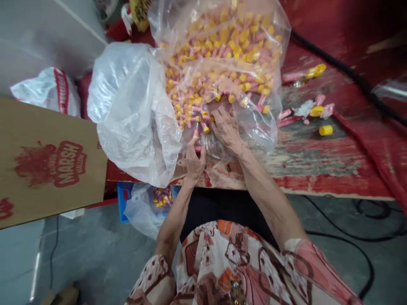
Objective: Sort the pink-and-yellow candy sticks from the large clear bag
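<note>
A big clear plastic bag (273,25) lies open on the red worn table (318,169), full of small pink tubes with yellow caps (222,46). My left hand (194,160) is closed at the bag's mouth, pinching a pink tube between its fingers. My right hand (226,127) reaches into the heap, fingers curled down among the tubes; what it grips, if anything, is hidden by the pile. Both hands sit close together at the near edge of the heap.
A crumpled empty part of the plastic bag (133,110) bulges left. A cardboard box (47,165) printed "MARSH" stands at left. Loose tubes and yellow caps (318,111) lie on the table at right, beside a black cable (349,74). Below the table hangs another bag with tubes (159,201).
</note>
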The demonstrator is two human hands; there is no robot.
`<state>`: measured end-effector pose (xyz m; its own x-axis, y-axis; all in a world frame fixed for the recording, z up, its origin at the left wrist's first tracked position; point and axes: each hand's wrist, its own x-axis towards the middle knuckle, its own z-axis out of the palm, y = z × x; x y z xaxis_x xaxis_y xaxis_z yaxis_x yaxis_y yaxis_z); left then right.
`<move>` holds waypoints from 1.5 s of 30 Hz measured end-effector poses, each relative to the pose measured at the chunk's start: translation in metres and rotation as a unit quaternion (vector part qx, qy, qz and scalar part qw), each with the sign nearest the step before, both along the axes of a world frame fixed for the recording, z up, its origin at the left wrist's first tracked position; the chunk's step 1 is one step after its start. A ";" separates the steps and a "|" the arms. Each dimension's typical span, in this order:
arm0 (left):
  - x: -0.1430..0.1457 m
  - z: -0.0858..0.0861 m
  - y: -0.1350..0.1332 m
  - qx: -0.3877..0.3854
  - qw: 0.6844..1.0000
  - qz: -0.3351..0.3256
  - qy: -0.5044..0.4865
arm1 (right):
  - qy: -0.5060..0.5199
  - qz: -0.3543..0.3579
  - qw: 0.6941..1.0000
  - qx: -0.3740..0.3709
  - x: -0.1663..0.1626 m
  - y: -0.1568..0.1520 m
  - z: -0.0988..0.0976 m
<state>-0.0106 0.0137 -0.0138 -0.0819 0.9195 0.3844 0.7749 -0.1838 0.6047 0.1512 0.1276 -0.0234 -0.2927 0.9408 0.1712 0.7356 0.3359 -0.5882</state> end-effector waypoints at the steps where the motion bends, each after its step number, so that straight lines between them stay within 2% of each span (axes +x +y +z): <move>1: 0.001 -0.004 0.000 0.009 1.000 -0.001 0.009 | 0.014 0.001 1.000 0.014 0.000 -0.001 -0.002; 7: 0.004 -0.014 -0.002 0.028 0.998 0.026 0.043 | 0.084 -0.022 0.993 0.079 0.001 -0.001 -0.017; 13: 0.010 -0.020 -0.004 0.002 1.000 0.022 0.005 | 0.056 -0.031 0.994 0.084 0.003 -0.001 -0.019; 17: 0.010 -0.023 -0.007 0.024 1.000 0.011 0.003 | 0.058 -0.040 0.993 0.094 0.005 -0.001 -0.020; 19: 0.009 -0.025 -0.011 0.061 0.998 -0.013 0.023 | 0.068 -0.053 0.991 0.100 0.006 0.000 -0.020; 21: 0.009 -0.027 -0.013 0.086 0.992 -0.068 0.062 | 0.083 -0.071 0.988 0.107 0.009 0.000 -0.018; 23: 0.011 -0.028 -0.012 0.074 0.985 -0.125 0.096 | 0.098 -0.094 0.984 0.116 0.011 -0.003 -0.012; 25: 0.014 -0.027 -0.008 0.037 0.983 -0.148 0.102 | 0.114 -0.119 0.980 0.114 0.013 -0.014 -0.005; 30: 0.018 -0.024 -0.001 -0.007 0.992 -0.123 0.009 | 0.145 -0.142 0.977 0.072 0.013 -0.072 0.006; 33: 0.016 -0.022 0.000 -0.001 0.992 -0.060 -0.108 | 0.105 -0.111 0.987 0.055 0.008 -0.106 0.005; 37: 0.008 -0.016 0.001 0.021 0.956 0.083 -0.281 | 0.041 -0.065 0.996 0.052 0.003 -0.122 0.005; 40: 0.002 -0.011 0.000 0.016 0.917 0.137 -0.375 | 0.065 -0.082 0.993 0.055 0.004 -0.120 0.010; 42: 0.000 -0.011 -0.003 0.018 0.907 0.149 -0.393 | 0.072 -0.091 0.991 0.066 0.006 -0.119 0.011; 45: 0.003 -0.011 -0.005 0.025 0.947 0.089 -0.307 | 0.037 -0.088 0.992 0.078 0.010 -0.121 0.008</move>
